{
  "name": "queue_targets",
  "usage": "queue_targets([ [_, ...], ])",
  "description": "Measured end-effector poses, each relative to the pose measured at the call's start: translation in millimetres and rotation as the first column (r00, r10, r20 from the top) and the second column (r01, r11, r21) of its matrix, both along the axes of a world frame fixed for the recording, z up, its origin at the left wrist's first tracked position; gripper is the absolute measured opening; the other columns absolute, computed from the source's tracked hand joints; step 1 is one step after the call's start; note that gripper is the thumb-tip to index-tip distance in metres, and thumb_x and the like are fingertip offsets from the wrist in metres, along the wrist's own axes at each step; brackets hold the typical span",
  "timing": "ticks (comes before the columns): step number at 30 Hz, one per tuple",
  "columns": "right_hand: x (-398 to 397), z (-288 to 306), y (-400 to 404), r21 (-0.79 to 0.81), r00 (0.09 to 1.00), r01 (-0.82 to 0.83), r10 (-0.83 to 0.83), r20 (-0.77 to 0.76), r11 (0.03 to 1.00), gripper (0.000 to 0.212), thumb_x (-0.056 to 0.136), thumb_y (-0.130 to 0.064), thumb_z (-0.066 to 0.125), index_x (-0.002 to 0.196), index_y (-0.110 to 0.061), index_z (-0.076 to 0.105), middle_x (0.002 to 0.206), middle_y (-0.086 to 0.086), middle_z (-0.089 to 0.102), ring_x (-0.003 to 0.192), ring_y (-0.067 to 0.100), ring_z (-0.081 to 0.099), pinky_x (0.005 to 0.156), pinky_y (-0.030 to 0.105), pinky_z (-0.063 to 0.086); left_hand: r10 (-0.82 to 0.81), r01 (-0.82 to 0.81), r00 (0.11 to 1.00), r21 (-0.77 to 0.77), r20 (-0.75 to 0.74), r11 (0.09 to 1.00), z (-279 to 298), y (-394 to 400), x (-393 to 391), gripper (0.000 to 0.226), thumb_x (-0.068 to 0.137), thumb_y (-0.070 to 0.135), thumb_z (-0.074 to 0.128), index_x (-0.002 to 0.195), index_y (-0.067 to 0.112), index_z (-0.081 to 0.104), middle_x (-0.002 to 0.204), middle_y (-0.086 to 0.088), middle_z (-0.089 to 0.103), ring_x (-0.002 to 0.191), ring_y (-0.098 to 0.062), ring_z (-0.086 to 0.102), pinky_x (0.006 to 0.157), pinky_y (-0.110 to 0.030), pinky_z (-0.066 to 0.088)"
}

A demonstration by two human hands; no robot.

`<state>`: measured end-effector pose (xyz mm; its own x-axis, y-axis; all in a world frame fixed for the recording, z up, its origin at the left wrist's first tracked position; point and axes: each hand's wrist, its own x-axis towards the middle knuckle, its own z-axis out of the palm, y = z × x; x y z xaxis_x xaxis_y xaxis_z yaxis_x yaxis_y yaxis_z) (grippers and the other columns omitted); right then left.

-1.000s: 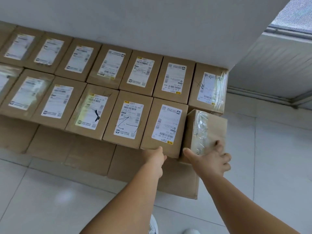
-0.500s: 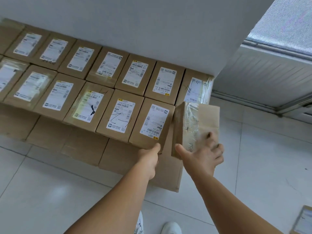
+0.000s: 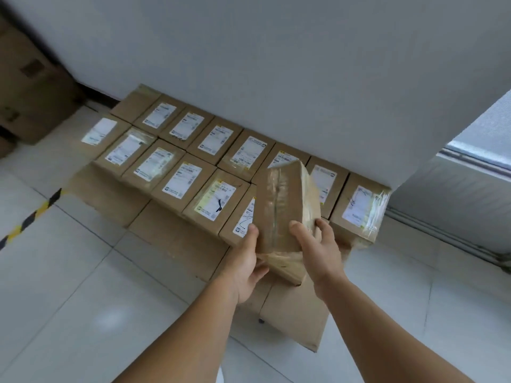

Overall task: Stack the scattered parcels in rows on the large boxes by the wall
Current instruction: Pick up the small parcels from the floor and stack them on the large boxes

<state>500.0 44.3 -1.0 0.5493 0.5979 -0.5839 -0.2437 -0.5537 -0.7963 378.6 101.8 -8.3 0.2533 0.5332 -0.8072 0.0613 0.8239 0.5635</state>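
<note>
Both hands, the left hand (image 3: 247, 265) and the right hand (image 3: 320, 251), grip a brown tape-wrapped cardboard parcel (image 3: 284, 210), tilted in the air. Just behind it, rows of labelled brown parcels (image 3: 190, 181) lie on large flat cardboard boxes (image 3: 177, 239), against the white wall (image 3: 276, 78).

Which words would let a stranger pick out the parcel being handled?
Start at the white wall and the rows of labelled parcels below it. In front of their right end, both hands, left hand and right hand, hold one tape-wrapped parcel aloft. No label shows on it.
</note>
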Motion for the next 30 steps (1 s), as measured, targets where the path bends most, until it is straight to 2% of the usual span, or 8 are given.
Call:
queue_targets([
  [2, -20, 5, 17, 0.011, 0.991, -0.041, 0.042, -0.123, 0.999, 0.077, 0.067, -0.056, 0.068, 0.135, -0.03, 0.044, 0.121, -0.003, 0.059, 0.099, 0.013, 0.059, 0.07, 0.026, 0.045, 0.045, -0.044, 0.998, -0.015, 0.045, 0.999, 1, 14, -25, 0.052, 0.089, 0.061, 0.049, 0.119, 0.022, 0.062, 0.114, -0.005, 0.069, 0.108, -0.021, 0.062, 0.093, -0.036, 0.049],
  [7, -75, 9, 65, -0.056, 0.95, -0.133, 0.112, -0.292, 0.989, 0.037, 0.078, -0.052, 0.062, 0.107, -0.028, 0.064, 0.105, 0.001, 0.069, 0.097, 0.022, 0.065, 0.083, 0.04, 0.05, -0.008, 0.007, 0.989, 0.005, 0.149, 1.0, 1, 46, -98, 0.079, 0.061, 0.078, 0.062, 0.124, 0.032, 0.059, 0.123, 0.002, 0.066, 0.118, -0.02, 0.057, 0.11, -0.047, 0.028],
  [12, -155, 5, 129, -0.103, 0.927, -0.252, 0.209, -0.311, 0.962, 0.029, 0.088, -0.048, 0.054, 0.097, -0.023, 0.065, 0.095, 0.002, 0.069, 0.086, 0.019, 0.064, 0.086, 0.04, 0.053, 0.072, -0.073, 0.995, 0.021, 0.062, 0.997, 0, 96, -182, 0.069, 0.061, 0.065, 0.066, 0.121, 0.032, 0.057, 0.116, 0.003, 0.067, 0.105, -0.019, 0.062, 0.093, -0.045, 0.039],
  [16, -236, -4, 183, -0.063, 0.938, -0.34, 0.333, -0.099, 0.938, 0.035, 0.093, -0.037, 0.05, 0.128, -0.03, 0.049, 0.109, -0.002, 0.061, 0.092, 0.017, 0.062, 0.087, 0.043, 0.055, 0.233, -0.223, 0.969, 0.117, -0.079, 0.968, -3, 139, -243, 0.084, 0.071, 0.053, 0.076, 0.139, 0.032, 0.032, 0.122, 0.009, 0.057, 0.104, -0.014, 0.059, 0.087, -0.034, 0.045],
  [19, -292, -4, 215, 0.01, 0.858, -0.513, 0.512, 0.042, 0.858, 0.048, 0.092, -0.021, 0.054, 0.134, -0.037, 0.038, 0.118, -0.004, 0.054, 0.094, 0.008, 0.059, 0.072, 0.02, 0.048, 0.357, -0.335, 0.927, 0.173, -0.114, 0.926, -9, 171, -287, 0.094, 0.074, 0.042, 0.077, 0.147, 0.032, 0.02, 0.131, 0.003, 0.052, 0.108, -0.017, 0.058, 0.088, -0.031, 0.046],
  [24, -360, -19, 262, -0.11, 0.658, -0.726, 0.733, 0.171, 0.678, 0.06, 0.088, -0.021, 0.052, 0.144, -0.036, 0.035, 0.157, -0.007, 0.008, 0.138, 0.018, 0.028, 0.106, 0.029, 0.032, 0.465, -0.422, 0.822, 0.196, -0.329, 0.885, -25, 218, -344, 0.109, 0.059, 0.058, 0.077, 0.148, 0.037, 0.018, 0.139, -0.007, 0.035, 0.122, -0.028, 0.043, 0.096, -0.039, 0.042],
  [27, -386, -29, 286, -0.158, 0.591, -0.767, 0.781, 0.2, 0.621, 0.068, 0.082, -0.032, 0.056, 0.144, -0.044, 0.03, 0.156, -0.011, 0.005, 0.138, 0.024, 0.028, 0.109, 0.042, 0.037, 0.481, -0.443, 0.77, 0.193, -0.419, 0.876, -34, 243, -362, 0.105, 0.062, 0.057, 0.075, 0.147, 0.038, 0.018, 0.138, -0.012, 0.032, 0.123, -0.032, 0.038, 0.097, -0.042, 0.041],
  [30, -402, -41, 313, -0.242, 0.49, -0.801, 0.831, 0.262, 0.548, 0.069, 0.088, -0.038, 0.057, 0.149, -0.04, 0.023, 0.154, -0.009, 0.009, 0.137, 0.023, 0.019, 0.111, 0.032, 0.03, 0.488, -0.459, 0.745, 0.182, -0.454, 0.87, -44, 272, -376, 0.105, 0.059, 0.058, 0.074, 0.145, 0.038, 0.018, 0.129, -0.01, 0.031, 0.121, -0.034, 0.038, 0.099, -0.047, 0.042],
])
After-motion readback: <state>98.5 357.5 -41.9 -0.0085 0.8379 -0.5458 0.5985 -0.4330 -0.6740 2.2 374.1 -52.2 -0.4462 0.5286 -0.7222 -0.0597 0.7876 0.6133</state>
